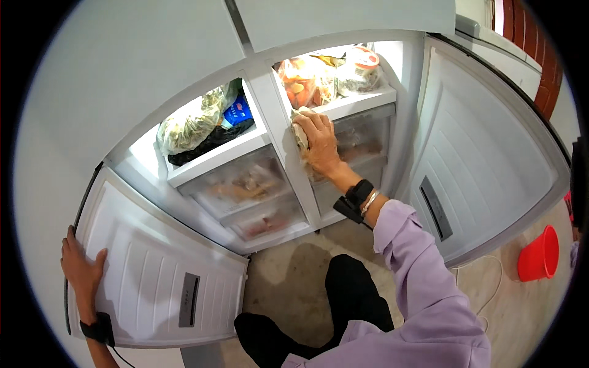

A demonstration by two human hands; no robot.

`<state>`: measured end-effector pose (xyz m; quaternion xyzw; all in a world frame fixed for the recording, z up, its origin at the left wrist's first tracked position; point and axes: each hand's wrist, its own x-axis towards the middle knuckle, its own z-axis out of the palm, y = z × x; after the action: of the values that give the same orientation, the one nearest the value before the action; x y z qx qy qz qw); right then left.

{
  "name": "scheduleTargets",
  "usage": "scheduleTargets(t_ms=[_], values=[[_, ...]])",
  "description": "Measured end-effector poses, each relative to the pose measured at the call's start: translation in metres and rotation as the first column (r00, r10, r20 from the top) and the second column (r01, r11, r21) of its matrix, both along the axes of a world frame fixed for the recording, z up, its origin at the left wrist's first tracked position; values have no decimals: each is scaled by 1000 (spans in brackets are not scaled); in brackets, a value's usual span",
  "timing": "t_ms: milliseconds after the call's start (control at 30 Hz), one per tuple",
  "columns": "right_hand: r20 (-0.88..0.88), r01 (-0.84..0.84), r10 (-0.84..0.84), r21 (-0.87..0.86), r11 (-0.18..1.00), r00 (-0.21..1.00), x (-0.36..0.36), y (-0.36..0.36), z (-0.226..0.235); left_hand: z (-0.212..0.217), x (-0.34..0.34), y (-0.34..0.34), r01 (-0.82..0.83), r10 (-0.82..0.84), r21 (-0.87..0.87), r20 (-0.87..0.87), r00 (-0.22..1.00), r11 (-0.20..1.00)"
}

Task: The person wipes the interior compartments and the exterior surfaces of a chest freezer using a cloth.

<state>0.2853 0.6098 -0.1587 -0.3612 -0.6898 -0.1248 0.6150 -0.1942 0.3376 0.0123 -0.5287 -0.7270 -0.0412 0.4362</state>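
Observation:
A fridge-freezer stands with both lower doors swung out. My right hand is closed on a beige cloth, pressed against the right compartment's front, beside the white centre divider. At far left, my left hand grips the outer edge of the left door, thumb on the inner face and fingers over the rim. Frosted drawers fill the lower left compartment, and another frosted drawer is partly behind my right hand. The cloth's lower part is mostly covered by my hand.
Bagged greens and a blue packet fill the left shelf. On the right shelf are orange-red bagged food and a round tub. The right door stands wide, with a red bucket and cable on the floor.

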Motion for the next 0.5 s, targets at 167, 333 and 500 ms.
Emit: scheduleTargets(t_ms=[167,333,500], values=[[129,66,-70,34,997,989,48,9,-7,2,4,-4,24,-23,-15,75,997,1000],[65,275,-280,75,958,958,123,33,-25,2,-5,-5,5,-4,-14,48,999,1000],[-295,518,-549,-182,836,782,182,63,-47,3,-5,-5,2,-2,-5,54,999,1000]])
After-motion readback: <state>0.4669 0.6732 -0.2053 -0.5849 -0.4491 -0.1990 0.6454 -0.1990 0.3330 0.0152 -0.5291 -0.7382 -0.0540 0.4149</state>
